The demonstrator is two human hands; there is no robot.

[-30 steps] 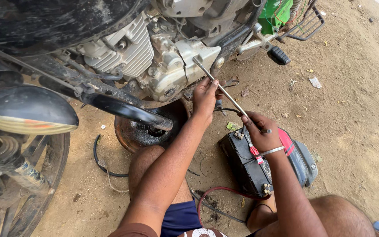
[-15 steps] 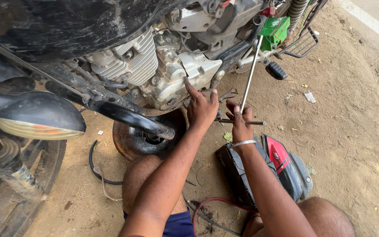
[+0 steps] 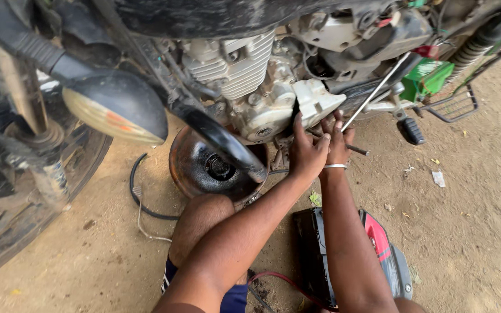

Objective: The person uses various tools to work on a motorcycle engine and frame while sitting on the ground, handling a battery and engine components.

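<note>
- Head view, centre of the frame: both hands meet low on the motorcycle engine (image 3: pixel 250 87), just under its pale side cover (image 3: pixel 315 103).
- Left hand (image 3: pixel 307 152) is spread open, fingers pressed against the engine casing; it grips nothing that shows.
- Right hand (image 3: pixel 336 139) is curled shut around the lower end of a long metal T-handle wrench (image 3: pixel 375 91), beside its short cross bar (image 3: pixel 356 149).
- Wrench's long axis runs diagonally, from the right hand up toward the upper right of the frame, where its far end passes in front of the frame and a green part (image 3: pixel 433 78).
- By its look the wrench is stiff, thin steel, fairly light and likely slick with oil; the cross bar seems the surest place to grip it.
- Lower centre: a rusty round pan (image 3: pixel 184 168) sits on the dirt ground (image 3: pixel 471 220) under the engine, by the person's knee.
- Lower right: a dark battery (image 3: pixel 311 249) and a red-and-grey panel (image 3: pixel 384 249) lie beside the right forearm.
</note>
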